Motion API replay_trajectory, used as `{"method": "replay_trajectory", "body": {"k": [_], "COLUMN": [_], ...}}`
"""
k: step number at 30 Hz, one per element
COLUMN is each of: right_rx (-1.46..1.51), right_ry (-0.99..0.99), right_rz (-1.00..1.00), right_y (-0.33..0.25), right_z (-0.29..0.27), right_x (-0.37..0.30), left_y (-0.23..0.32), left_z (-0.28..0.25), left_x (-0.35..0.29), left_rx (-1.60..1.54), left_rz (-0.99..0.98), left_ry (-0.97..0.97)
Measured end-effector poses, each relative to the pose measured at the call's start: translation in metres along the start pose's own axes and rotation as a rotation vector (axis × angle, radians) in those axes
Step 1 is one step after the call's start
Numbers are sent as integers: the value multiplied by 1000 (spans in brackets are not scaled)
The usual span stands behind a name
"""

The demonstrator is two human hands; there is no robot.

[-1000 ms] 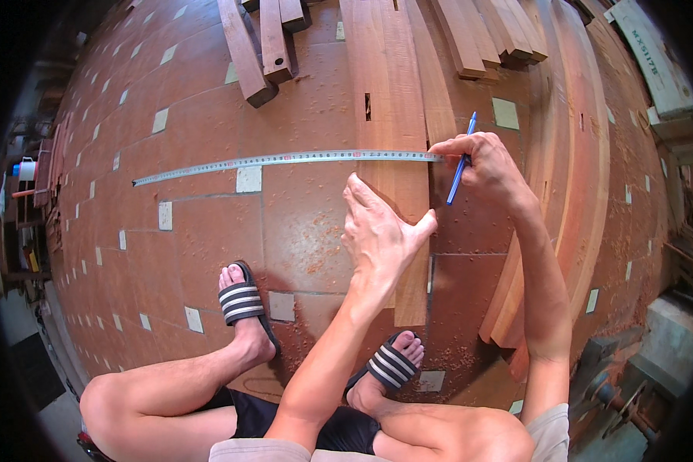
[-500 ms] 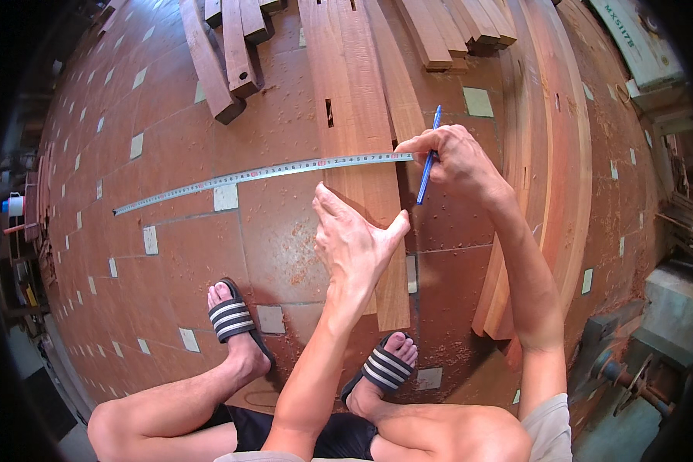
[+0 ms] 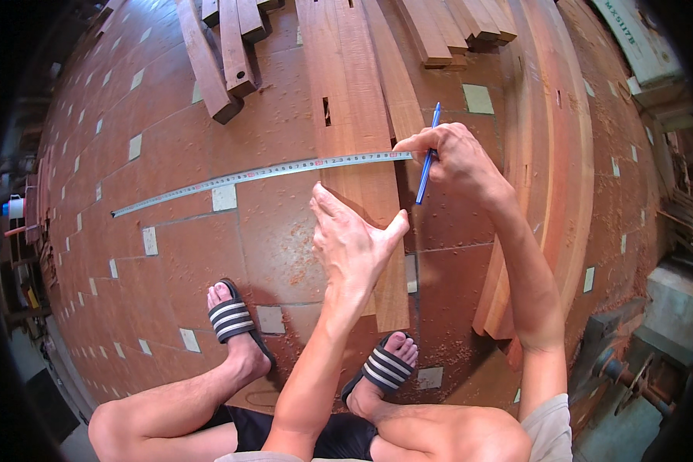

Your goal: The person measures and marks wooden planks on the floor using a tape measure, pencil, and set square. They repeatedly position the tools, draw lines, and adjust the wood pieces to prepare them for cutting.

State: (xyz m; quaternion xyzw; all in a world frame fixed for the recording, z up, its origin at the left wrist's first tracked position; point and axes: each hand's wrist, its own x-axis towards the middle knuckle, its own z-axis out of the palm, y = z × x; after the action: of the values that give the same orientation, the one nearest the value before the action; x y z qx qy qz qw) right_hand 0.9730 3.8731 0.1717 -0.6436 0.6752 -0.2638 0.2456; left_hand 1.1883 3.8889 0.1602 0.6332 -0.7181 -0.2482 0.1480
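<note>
My right hand is closed around the near end of a tape measure and also holds a blue pen slanting out past its fingers. Any tape case is hidden in the hand. The pale blade runs left across a long reddish-brown wooden board and out over the floor. A dark slot is cut in that board beyond the tape. My left hand is open, thumb and fingers spread wide over the board's near part, just below the blade. Whether it touches the wood I cannot tell.
Short timber pieces lie at the far left, more stacked pieces at the far right. Long boards stretch along my right. Machine parts stand at the lower right. Shavings dot the tiled floor around my sandalled feet.
</note>
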Motion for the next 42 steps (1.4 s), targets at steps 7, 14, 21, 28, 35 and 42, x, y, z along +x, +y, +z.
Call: {"method": "replay_trajectory", "body": {"k": [7,14,21,28,35,42], "right_rx": [33,-21,-22,33,34,-22], "right_ry": [-2,-50,-85,-27,-18,-62], "right_rz": [26,52,91,9,16,107], "right_y": [2,-1,-6,-1,1,-2], "right_z": [1,-3,-6,-2,0,-2], "right_x": [-1,1,2,1,0,0], "left_y": [0,1,0,-2,0,3], "left_z": [-1,-4,-2,0,-3,-3], "left_x": [0,0,1,0,0,0], "left_rx": [-14,-9,-12,-22,-22,-22], "left_rz": [2,-9,-8,-11,-19,-32], "left_ry": [-24,-39,-32,-32,-33,-31]}}
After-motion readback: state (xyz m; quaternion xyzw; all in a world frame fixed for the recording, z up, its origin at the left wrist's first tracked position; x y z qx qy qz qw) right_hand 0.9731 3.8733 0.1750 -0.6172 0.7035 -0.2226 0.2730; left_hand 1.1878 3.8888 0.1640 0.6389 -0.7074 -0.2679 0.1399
